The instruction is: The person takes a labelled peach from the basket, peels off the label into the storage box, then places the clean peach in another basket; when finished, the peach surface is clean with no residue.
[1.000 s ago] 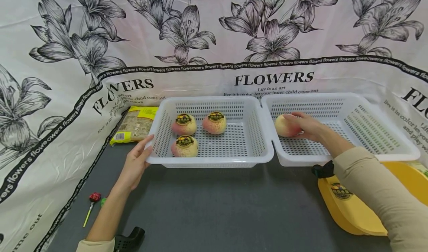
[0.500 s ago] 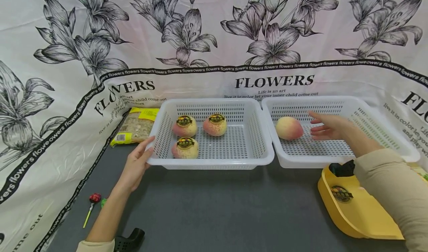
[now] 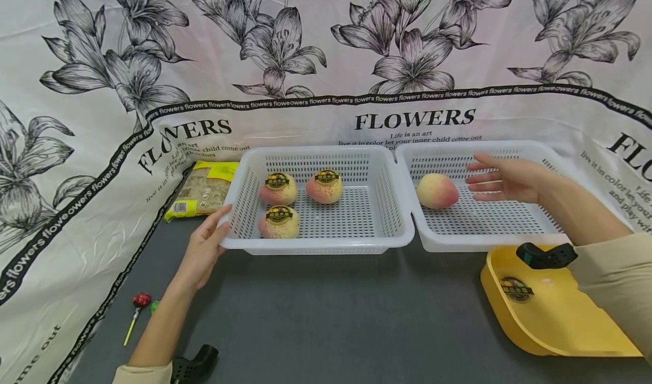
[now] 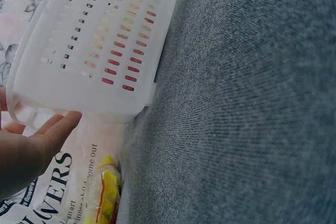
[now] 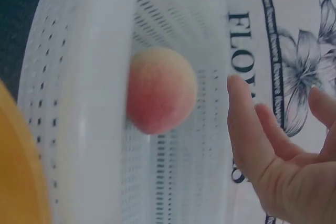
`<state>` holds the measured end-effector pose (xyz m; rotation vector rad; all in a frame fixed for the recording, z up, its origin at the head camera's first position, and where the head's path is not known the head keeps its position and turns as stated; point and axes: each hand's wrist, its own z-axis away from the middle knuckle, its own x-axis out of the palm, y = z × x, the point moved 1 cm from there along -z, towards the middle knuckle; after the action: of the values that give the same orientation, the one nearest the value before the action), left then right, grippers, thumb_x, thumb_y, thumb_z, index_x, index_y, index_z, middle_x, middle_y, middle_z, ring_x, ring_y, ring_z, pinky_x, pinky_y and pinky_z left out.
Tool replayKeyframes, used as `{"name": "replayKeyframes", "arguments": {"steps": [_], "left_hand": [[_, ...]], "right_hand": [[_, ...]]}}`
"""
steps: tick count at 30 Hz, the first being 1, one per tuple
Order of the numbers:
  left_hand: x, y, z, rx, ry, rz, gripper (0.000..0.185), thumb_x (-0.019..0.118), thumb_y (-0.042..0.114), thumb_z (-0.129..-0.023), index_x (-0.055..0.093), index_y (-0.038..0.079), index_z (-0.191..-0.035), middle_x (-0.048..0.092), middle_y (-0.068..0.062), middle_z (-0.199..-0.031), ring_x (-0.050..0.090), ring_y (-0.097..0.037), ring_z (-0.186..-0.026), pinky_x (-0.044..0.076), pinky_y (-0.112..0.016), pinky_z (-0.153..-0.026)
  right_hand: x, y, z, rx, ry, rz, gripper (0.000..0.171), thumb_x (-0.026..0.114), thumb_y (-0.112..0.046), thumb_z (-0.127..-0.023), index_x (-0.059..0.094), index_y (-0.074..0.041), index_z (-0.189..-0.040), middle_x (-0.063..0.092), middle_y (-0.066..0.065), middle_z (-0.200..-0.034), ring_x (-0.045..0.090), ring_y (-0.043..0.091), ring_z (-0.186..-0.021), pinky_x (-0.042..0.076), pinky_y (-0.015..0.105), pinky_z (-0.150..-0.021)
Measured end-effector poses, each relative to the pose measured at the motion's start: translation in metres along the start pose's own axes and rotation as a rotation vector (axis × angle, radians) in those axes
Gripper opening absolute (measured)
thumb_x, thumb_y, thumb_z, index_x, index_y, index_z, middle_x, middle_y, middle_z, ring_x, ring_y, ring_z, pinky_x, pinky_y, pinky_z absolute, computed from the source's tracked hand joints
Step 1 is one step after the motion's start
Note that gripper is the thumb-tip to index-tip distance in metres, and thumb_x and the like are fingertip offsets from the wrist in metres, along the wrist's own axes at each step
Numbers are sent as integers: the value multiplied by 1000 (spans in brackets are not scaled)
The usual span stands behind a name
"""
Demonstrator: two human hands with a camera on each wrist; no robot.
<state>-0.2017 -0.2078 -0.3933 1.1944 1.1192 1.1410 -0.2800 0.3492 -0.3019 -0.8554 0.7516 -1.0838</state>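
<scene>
Fingers of the left hand point(image 3: 204, 248) lie fairly straight against the near-left corner of the left basket point(image 3: 316, 247), thumb up on the rim, nothing wrapped or pinched; the left wrist view shows only fingertips point(image 4: 58, 127) touching that corner, rest of the hand cut off at the frame edge. Far left on the dark grey table point(image 3: 331, 316): a small red-topped lollipop point(image 3: 136, 309) with a green bit beside it, too small to make out. A black object point(image 3: 196, 361) sits by the left forearm, partly hidden, likely the wrist camera. A yellow packet point(image 3: 204, 188) lies just left of the left basket, its print unreadable. Inside the left basket, three peaches point(image 3: 277, 188) with round dark-and-yellow stickers, label text illegible: two far, one near-left. The right basket point(image 3: 484, 242) sits just beside the left one, rims about touching. One bare peach point(image 3: 436, 191) rests in its left part, close to the left wall. The right hand point(image 3: 509, 177) hovers just right of that peach, apart from it, fingers spread and straight, holding nothing; the right wrist view shows a clear gap between fingertips point(image 5: 241, 114) and peach point(image 5: 160, 98). Near right, a yellow tray point(image 3: 550, 316) with a sticker, cut off by the frame edge and partly covered by the beige sleeve point(image 3: 621, 282). Flower-print cloth point(image 3: 326, 61) stands behind everything.
</scene>
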Motion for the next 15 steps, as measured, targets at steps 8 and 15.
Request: {"name": "replayKeyframes", "arguments": {"steps": [8, 15], "left_hand": [[-1, 0, 1, -7, -1, 2, 50, 37, 17, -105, 23, 9, -152, 22, -14, -153, 33, -32, -129, 48, -22, -82], [-1, 0, 1, 6, -5, 4, 50, 38, 18, -105, 23, 9, -152, 22, -15, -153, 33, -32, -129, 47, -20, -81]], "right_hand": [[40, -27, 9, -77, -90, 103, 77, 38, -54, -98, 17, -2, -150, 34, 23, -142, 52, 28, -116, 43, 49, -93], [89, -43, 3, -94, -201, 88, 69, 41, -47, -100, 21, -3, -148, 26, 26, -147, 39, 39, -127, 42, 51, -94]]}}
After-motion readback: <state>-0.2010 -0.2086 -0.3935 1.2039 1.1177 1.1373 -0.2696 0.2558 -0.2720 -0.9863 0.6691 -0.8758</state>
